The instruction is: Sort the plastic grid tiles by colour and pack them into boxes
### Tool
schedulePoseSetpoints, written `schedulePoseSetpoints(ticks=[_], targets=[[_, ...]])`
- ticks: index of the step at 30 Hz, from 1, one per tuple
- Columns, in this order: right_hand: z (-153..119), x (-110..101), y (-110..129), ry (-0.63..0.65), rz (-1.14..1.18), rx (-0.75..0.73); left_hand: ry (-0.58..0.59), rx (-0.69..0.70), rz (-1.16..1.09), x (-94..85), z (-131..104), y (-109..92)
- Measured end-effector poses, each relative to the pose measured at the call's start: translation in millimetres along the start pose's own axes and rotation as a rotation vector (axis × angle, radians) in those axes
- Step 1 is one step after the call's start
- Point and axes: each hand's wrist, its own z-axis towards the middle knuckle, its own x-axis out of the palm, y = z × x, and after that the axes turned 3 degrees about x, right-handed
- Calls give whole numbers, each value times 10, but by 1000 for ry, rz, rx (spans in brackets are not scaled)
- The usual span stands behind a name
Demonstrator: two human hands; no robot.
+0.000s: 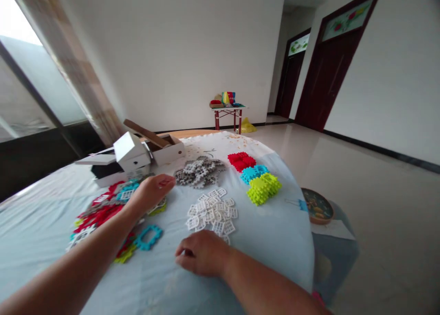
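My left hand (154, 190) is over the right side of a mixed heap of toy building pieces (99, 214), beside a pile of grey notched pieces (199, 172). Its fingers are curled, and anything in them is hidden. In front of a pile of white window-lattice pieces (213, 209), my right hand (204, 253) rests low over the cloth with bent fingers; I cannot make out anything inside it. A blue notched frame (148, 237) lies between my forearms, at the heap's edge. Red, blue and yellow-green pieces show in the heap, partly covered by my left arm.
Stacks of red pieces (241, 161), blue pieces (253, 173) and yellow-green pieces (264, 188) sit near the table's right edge. White boxes (130, 152) stand at the back left. A stool (335, 251) holding a round tray (318, 207) is beside the table.
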Motion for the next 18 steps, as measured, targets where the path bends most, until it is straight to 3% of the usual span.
schedulePoseSetpoints(ticks=[4, 9, 14, 18], targets=[[-25, 22, -10, -44, 58, -35, 128, -15, 75, -150, -490, 247], [-43, 7, 8, -50, 78, -41, 312, 145, 257, -184, -864, 279], [-50, 8, 7, -58, 66, -36, 478, 215, 407, -135, -897, 348], [-34, 2, -2, -44, 48, -37, 450, 196, 443, -65, -808, 352]])
